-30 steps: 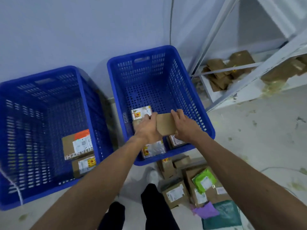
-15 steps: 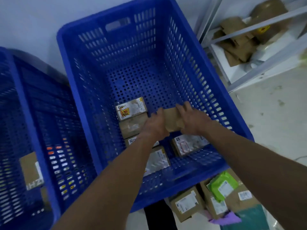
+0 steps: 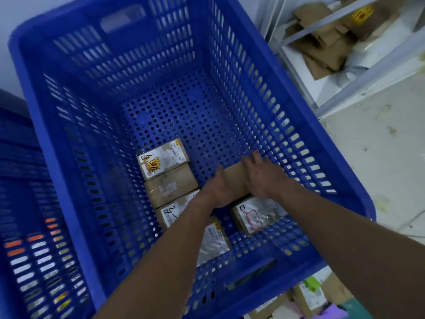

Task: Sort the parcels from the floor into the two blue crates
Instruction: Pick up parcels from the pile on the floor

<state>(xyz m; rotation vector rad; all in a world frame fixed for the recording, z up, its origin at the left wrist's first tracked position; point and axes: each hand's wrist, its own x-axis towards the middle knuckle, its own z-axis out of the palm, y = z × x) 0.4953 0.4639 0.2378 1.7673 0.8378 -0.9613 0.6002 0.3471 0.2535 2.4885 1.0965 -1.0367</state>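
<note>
Brown parcel (image 3: 234,178), gripped at its ends by left hand (image 3: 219,192) and right hand (image 3: 262,178), was low inside the blue crate (image 3: 264,107) beside other parcels (image 3: 171,185); placing seemed underway, needing only a gentle release.

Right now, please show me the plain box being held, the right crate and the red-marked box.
plain box (image 3: 234,178): head view, its bare brown top.
right crate (image 3: 354,199): head view, its rim at the near right corner.
red-marked box (image 3: 255,217): head view, its white label.
</note>
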